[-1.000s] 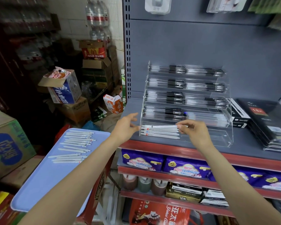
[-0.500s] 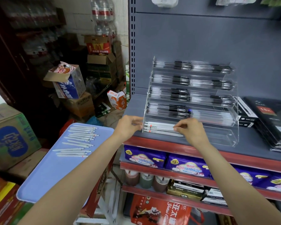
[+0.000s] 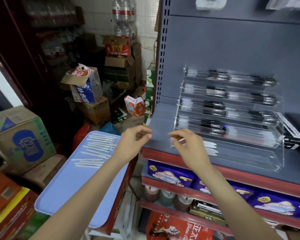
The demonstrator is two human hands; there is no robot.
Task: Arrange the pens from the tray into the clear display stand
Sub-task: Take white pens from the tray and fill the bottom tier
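As fingers curl loosely, left hand (image 3: 132, 144) empty, right hand (image 3: 187, 146) empty

1. The stand's (image 3: 277, 153) bottom tier is left bare on the right of the white pens (image 3: 210, 148).
2. The upper tiers are filled by dark pens (image 3: 215, 108).
3. The tray's (image 3: 73, 187) near half is unoccupied.

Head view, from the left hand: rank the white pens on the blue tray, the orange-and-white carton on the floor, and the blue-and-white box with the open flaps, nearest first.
Measured from the left hand:
1. White pens on the blue tray, just to its left.
2. Orange-and-white carton, on the floor beyond the hand, beside the shelf upright.
3. Blue-and-white box with open flaps, farther back and to the left, atop a brown carton.
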